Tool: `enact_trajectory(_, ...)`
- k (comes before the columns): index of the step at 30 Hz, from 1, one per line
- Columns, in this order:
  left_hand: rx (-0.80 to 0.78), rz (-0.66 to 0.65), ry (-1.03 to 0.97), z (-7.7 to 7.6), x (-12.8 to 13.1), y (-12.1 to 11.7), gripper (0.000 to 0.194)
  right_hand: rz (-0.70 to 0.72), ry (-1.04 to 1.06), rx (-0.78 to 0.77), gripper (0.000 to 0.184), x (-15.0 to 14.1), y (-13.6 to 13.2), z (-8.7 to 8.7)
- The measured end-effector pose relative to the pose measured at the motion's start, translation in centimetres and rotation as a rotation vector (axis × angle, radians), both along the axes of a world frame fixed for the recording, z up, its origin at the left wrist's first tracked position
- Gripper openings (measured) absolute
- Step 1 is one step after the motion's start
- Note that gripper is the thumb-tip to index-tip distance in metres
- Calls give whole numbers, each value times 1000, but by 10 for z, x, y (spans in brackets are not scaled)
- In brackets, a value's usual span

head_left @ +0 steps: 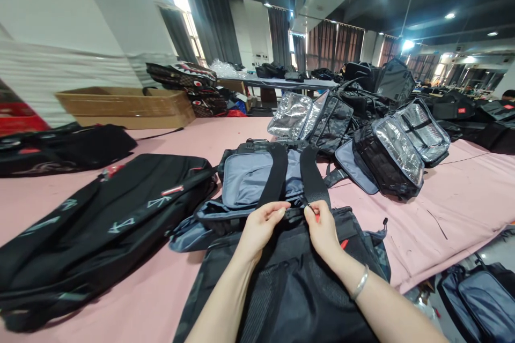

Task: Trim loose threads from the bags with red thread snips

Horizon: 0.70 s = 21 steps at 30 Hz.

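Observation:
A black backpack [298, 284] lies on the pink-covered table in front of me, its back panel and mesh facing up. Its two padded shoulder straps [311, 174] stretch away from me over an opened grey-lined section [245, 177]. My left hand [259, 230] is closed in a pinch beside the left strap; whatever is between the fingertips is too small to tell. My right hand [324, 230] is closed around what looks like small red-handled thread snips [317, 218], dark tip pointing at the seam near the strap ends. Both hands are a short gap apart.
Another black bag [120, 225] with white markings lies to the left. Open silver-lined bags [398, 150] stand at the right. A cardboard box [129, 108] sits at the far left, patterned bags [201, 88] beside it. The table's right edge [454, 262] drops toward bags below.

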<state>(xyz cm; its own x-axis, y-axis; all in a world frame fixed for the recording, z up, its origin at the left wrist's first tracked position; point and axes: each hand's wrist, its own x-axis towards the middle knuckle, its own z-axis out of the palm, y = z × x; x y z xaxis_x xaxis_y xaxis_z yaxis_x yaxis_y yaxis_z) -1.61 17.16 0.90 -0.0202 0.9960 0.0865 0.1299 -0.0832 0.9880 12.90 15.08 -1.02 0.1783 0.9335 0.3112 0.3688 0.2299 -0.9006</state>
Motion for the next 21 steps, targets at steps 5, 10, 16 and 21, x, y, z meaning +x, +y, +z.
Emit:
enact_trajectory(5, 21, -14, 6, 1, 1, -1, 34, 75, 66, 115, 18, 6, 8, 2)
enact_trajectory(10, 52, -12, 8, 1, 7, -2, 30, 115, -76, 204, 13, 4, 8, 6)
enact_trajectory(16, 58, -15, 23, 2, 12, -7, 25, 117, -296, 206, 24, 3, 2, 11)
enact_trajectory(21, 56, -25, 20, 5, 15, -10, 27, 96, -521, 290, 27, 0, 3, 8)
